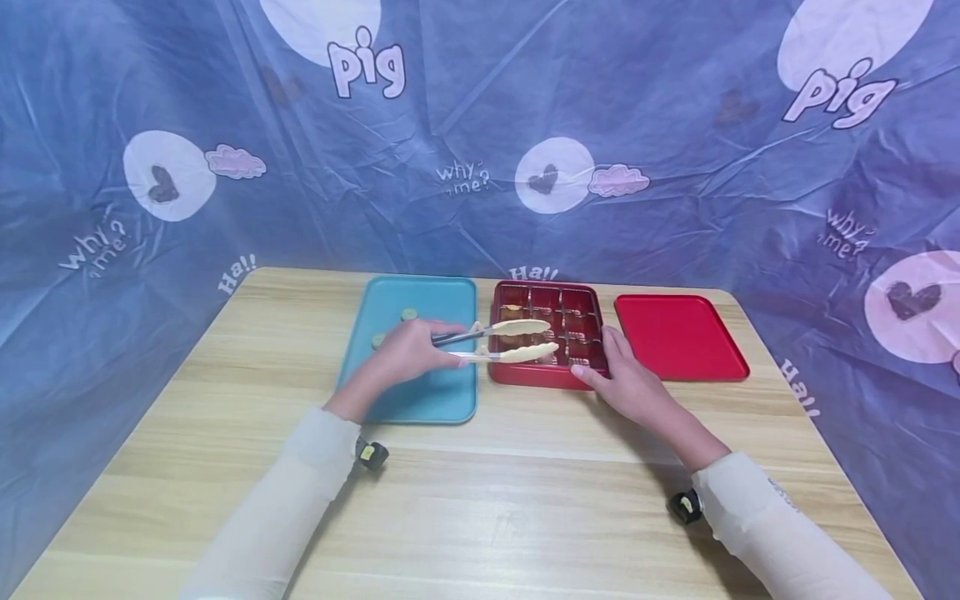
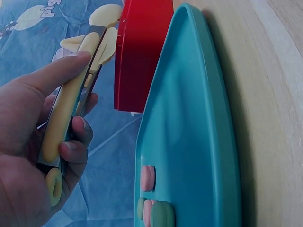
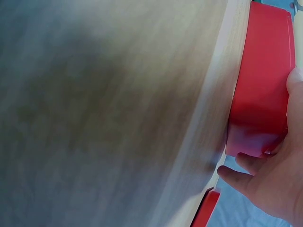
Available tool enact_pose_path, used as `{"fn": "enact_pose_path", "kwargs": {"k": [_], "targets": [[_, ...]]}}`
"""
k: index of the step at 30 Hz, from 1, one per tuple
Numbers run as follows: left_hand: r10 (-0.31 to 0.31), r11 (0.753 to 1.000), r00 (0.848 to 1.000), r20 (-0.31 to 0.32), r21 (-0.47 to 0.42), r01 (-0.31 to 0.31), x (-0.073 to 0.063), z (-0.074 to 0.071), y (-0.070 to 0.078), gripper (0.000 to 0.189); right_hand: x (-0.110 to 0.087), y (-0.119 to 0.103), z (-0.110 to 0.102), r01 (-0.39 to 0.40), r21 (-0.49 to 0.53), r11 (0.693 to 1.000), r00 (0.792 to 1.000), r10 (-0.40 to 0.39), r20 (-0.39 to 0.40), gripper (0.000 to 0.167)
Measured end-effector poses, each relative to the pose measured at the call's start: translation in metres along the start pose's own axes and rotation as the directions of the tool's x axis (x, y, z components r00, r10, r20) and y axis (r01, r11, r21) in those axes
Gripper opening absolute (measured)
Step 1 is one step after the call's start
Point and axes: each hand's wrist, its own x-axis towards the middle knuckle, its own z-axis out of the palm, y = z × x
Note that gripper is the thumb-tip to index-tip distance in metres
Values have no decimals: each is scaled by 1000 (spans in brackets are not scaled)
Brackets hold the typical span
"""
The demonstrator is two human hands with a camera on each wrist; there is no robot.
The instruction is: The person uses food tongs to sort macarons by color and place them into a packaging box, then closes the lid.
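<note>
My left hand (image 1: 412, 352) grips a pair of tongs (image 2: 66, 109) with cream-yellow tips and grip pads, thumb along one arm and fingers curled round the other. The tongs' tips spread apart above a red box (image 1: 540, 377) with a clear divided insert, and nothing shows between them. At the box's front right corner my right hand (image 1: 633, 385) holds on, thumb at the front rim and fingers along the side. Left of the box lies a blue tray (image 1: 442, 408). Pink macarons (image 2: 147, 178) and green macarons (image 2: 162, 215) sit on it, partly hidden by my left hand in the head view.
A flat red lid-like tray (image 1: 682, 337) lies to the right of the box, beyond my right hand. All of it stands toward the back of a wooden table (image 1: 480, 500). Behind hangs a blue printed cloth (image 1: 450, 100).
</note>
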Motion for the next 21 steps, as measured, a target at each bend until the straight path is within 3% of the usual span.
{"fn": "enact_pose_path", "kwargs": {"k": [12,21], "targets": [[62,998,997,-43,-10,-62,-6,-7,-14,60,1,0,-1,1,5,1000,1000,-1,-2,111],[42,998,998,-56,-48,-45,-15,-15,-17,64,1,0,0,-3,9,1000,1000,3,-2,112]]}}
